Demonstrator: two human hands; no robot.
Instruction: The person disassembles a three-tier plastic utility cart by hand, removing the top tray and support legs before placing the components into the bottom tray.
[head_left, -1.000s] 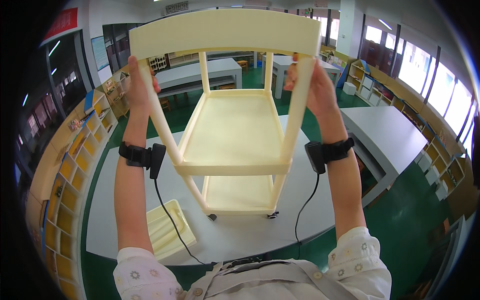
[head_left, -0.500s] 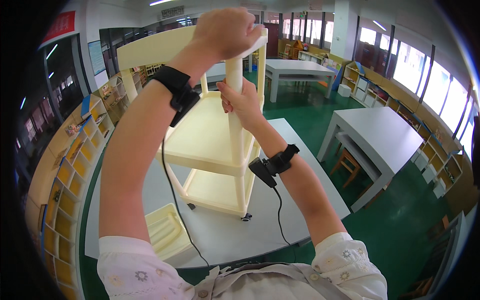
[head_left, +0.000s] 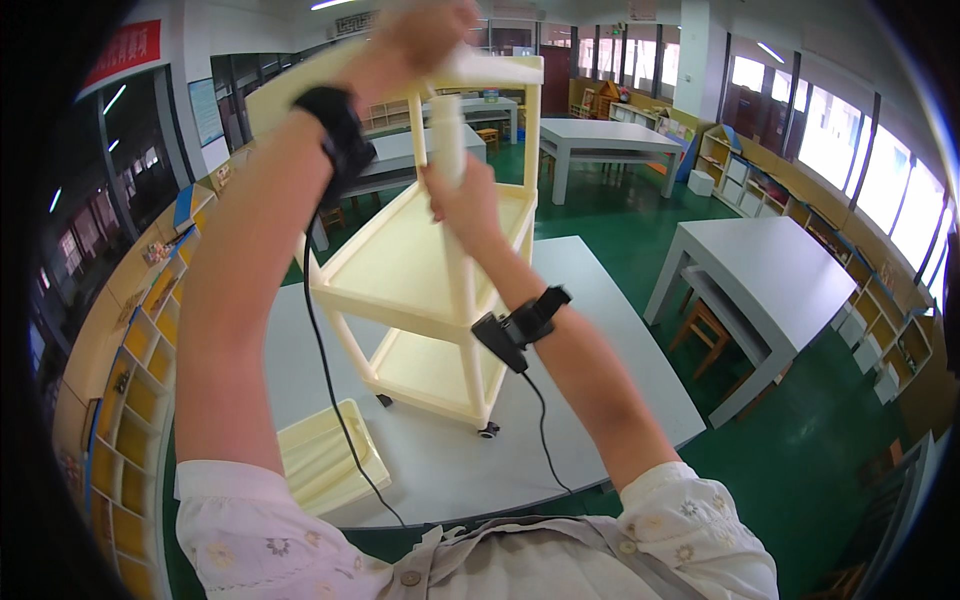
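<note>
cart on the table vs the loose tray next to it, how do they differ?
The cart stands upright on casters with stacked shelves joined by posts; the loose tray is a single flat piece lying on the table. The left hand grips the cart's top and the right hand a post; the tray is untouched. Both are pale yellow plastic.

Classroom-like hall, grey tables, low cubby shelves, green floor

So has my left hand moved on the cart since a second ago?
Yes. The left hand has left the cart's left post and crossed to the top shelf of the cream cart, above the right hand, while the grey table stayed put.
</note>
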